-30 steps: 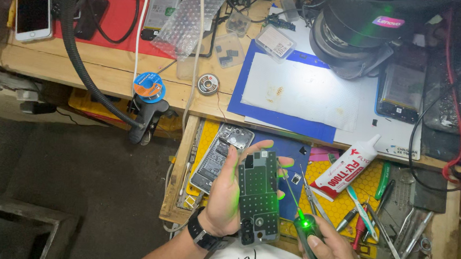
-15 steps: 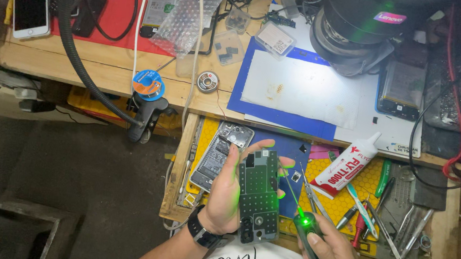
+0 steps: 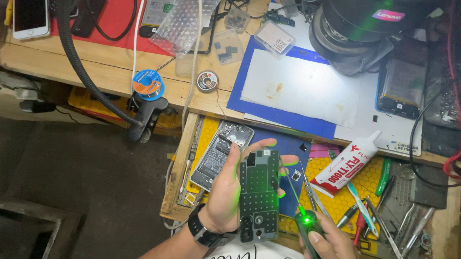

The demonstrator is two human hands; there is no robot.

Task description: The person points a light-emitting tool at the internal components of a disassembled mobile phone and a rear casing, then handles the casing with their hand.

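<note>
The left hand point(image 3: 225, 197) is wrapped around a flat grey phone board with little holes point(image 3: 258, 196), holding it up over the wooden drawer point(image 3: 181, 158). The right hand point(image 3: 336, 253) is closed on a black pen tool with a green light point(image 3: 306, 223), its thin tip just beside the board. An opened phone with its back off point(image 3: 221, 153) lies in the drawer left of the board, so the fixing looks only partly done.

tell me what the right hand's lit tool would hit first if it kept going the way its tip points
Probably the opened phone in the left hand. The right hand aims the green-lit tool up and left, its thin tip close to the phone's right edge; depth is unclear, so it could pass over.
</note>
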